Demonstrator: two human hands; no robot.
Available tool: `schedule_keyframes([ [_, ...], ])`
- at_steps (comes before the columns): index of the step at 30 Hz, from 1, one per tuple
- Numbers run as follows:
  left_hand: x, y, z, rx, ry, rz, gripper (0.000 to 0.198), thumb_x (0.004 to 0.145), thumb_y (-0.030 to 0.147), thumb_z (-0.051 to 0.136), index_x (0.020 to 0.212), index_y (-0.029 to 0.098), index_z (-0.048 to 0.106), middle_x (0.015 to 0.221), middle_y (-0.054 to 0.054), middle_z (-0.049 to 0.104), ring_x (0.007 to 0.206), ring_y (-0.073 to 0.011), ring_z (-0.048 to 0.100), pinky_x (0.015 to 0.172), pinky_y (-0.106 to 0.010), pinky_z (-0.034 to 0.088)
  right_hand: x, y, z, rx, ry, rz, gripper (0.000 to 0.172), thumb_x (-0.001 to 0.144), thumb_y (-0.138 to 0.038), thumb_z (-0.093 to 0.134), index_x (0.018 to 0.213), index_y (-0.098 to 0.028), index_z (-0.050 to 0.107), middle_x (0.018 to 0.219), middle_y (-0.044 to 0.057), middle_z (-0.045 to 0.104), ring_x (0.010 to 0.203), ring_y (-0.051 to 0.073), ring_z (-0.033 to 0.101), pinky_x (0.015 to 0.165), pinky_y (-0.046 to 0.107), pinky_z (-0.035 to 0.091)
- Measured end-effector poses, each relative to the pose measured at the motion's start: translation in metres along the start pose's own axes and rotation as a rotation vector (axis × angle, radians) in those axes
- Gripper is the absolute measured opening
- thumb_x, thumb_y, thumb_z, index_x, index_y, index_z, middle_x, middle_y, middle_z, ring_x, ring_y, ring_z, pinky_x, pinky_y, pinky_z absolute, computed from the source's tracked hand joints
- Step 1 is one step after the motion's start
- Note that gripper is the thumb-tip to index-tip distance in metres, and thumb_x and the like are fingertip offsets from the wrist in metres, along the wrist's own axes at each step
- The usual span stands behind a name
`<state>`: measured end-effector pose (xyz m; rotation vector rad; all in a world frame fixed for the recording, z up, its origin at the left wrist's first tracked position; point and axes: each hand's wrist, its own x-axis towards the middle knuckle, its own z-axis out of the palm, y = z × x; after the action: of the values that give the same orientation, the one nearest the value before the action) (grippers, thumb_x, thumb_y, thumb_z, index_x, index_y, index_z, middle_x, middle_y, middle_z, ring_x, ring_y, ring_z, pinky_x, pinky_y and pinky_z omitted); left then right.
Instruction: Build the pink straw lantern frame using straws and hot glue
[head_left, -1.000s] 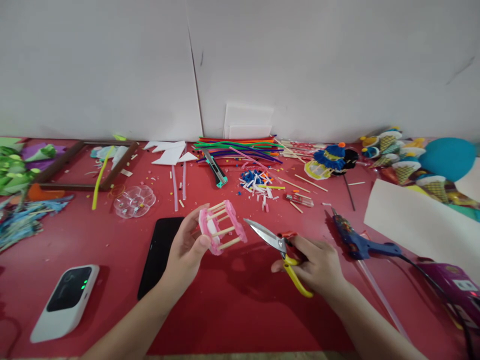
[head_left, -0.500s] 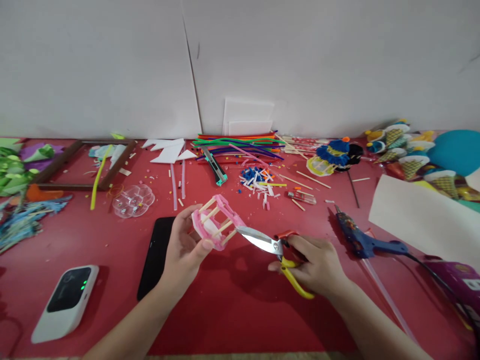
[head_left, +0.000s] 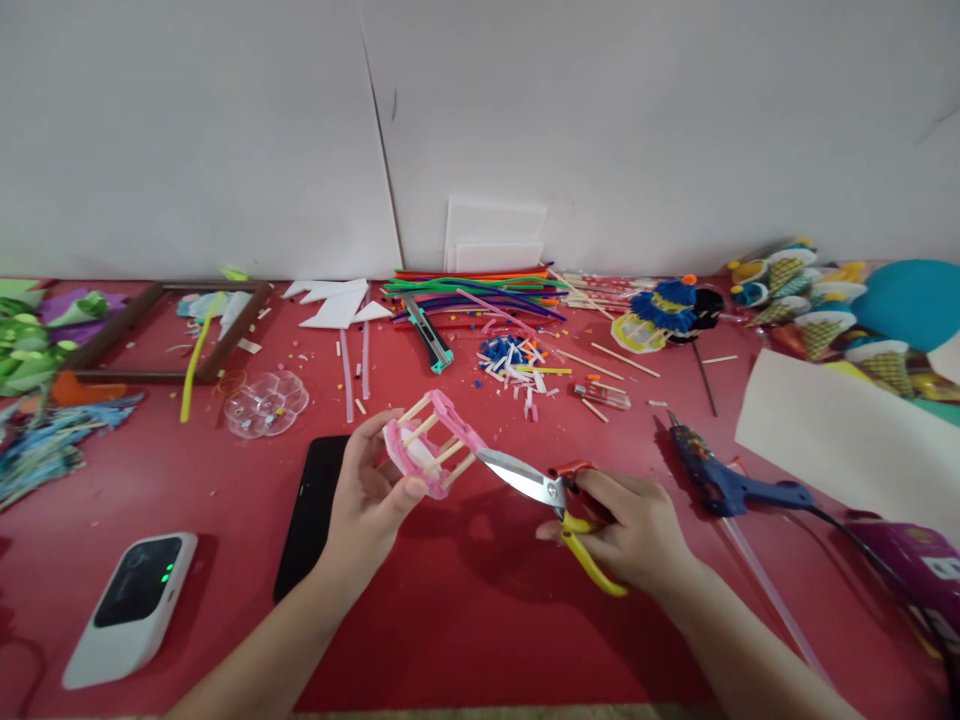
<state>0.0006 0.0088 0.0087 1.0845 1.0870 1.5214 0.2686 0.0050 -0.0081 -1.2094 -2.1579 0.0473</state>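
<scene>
Between the thumb and fingers of my left hand [head_left: 373, 500] is a small pink craft frame [head_left: 431, 447], two pink rims joined by pale wooden sticks, held tilted above the table. My right hand [head_left: 630, 525] grips a pair of scissors [head_left: 525, 477] by its red and yellow handles. The blade tips reach the frame's right-hand rim; whether they pinch some of it I cannot tell. Under my left wrist lies a black phone [head_left: 311, 520].
A blue glue gun [head_left: 724, 480] lies right of my right hand, its cord trailing off. Behind are a utility knife [head_left: 427, 335], pipe cleaners [head_left: 480, 290] and cut scraps [head_left: 514, 355]. A white device [head_left: 135, 610] sits front left, a clear flower-shaped tray [head_left: 266, 405] behind it.
Both hands stay almost still, with the frame and scissors in the same grips. The scissor tips have shifted very slightly against the rim.
</scene>
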Motion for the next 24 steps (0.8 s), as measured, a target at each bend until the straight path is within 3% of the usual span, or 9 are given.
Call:
schedule_keyframes([
  [4, 0.000, -0.005, -0.003, -0.090, 0.102, -0.153, 0.052, 0.074, 0.053, 0.079, 0.117, 0.028, 0.063, 0.115, -0.003, 0.069, 0.090, -0.0195, 0.072, 0.066, -0.028, 0.064, 0.001, 0.000, -0.001, 0.026, 0.017, -0.003, 0.044, 0.092, -0.059, 0.056, 0.071, -0.021, 0.053, 0.050, -0.005, 0.050, 0.042, 0.009, 0.044, 0.044, 0.024, 0.028],
  [8, 0.005, 0.003, 0.002, -0.179, 0.170, -0.366, 0.052, 0.077, 0.052, 0.075, 0.117, 0.021, 0.064, 0.103, -0.005, 0.074, 0.076, -0.0203, 0.073, 0.055, -0.028, 0.062, 0.001, 0.000, -0.002, 0.019, 0.037, 0.015, 0.042, 0.092, -0.058, 0.055, 0.074, -0.020, 0.055, 0.051, -0.005, 0.050, 0.042, 0.009, 0.045, 0.044, 0.023, 0.030],
  [13, 0.013, 0.022, 0.010, -0.363, 0.040, -0.609, 0.042, 0.097, 0.046, 0.051, 0.129, 0.019, 0.058, 0.103, -0.010, 0.077, 0.080, -0.0264, 0.077, 0.053, -0.032, 0.064, 0.002, 0.000, -0.001, -0.017, 0.017, 0.028, 0.044, 0.092, -0.059, 0.054, 0.074, -0.020, 0.056, 0.050, -0.005, 0.048, 0.041, 0.009, 0.044, 0.044, 0.022, 0.031],
  [16, 0.013, 0.024, 0.005, -0.442, -0.051, -0.704, 0.044, 0.099, 0.049, 0.046, 0.127, 0.017, 0.058, 0.102, -0.012, 0.078, 0.078, -0.0266, 0.078, 0.049, -0.028, 0.063, 0.002, 0.000, -0.001, -0.031, 0.013, 0.035, 0.044, 0.092, -0.059, 0.053, 0.074, -0.019, 0.056, 0.050, -0.006, 0.047, 0.041, 0.009, 0.043, 0.043, 0.022, 0.031],
  [20, 0.008, 0.017, -0.002, -0.481, -0.213, -0.690, 0.046, 0.092, 0.055, 0.059, 0.119, 0.017, 0.061, 0.103, -0.012, 0.077, 0.084, -0.0285, 0.078, 0.052, -0.027, 0.064, 0.002, 0.001, -0.001, -0.040, 0.017, 0.038, 0.043, 0.093, -0.058, 0.053, 0.073, -0.020, 0.054, 0.050, -0.006, 0.047, 0.040, 0.008, 0.043, 0.042, 0.021, 0.031],
  [24, 0.003, 0.012, -0.003, -0.377, -0.219, -0.582, 0.043, 0.076, 0.032, 0.084, 0.112, 0.022, 0.064, 0.101, -0.005, 0.076, 0.083, -0.0238, 0.078, 0.053, -0.020, 0.061, 0.002, 0.001, -0.001, -0.040, 0.023, 0.040, 0.041, 0.093, -0.057, 0.054, 0.073, -0.020, 0.054, 0.049, -0.007, 0.045, 0.039, 0.008, 0.041, 0.041, 0.021, 0.031],
])
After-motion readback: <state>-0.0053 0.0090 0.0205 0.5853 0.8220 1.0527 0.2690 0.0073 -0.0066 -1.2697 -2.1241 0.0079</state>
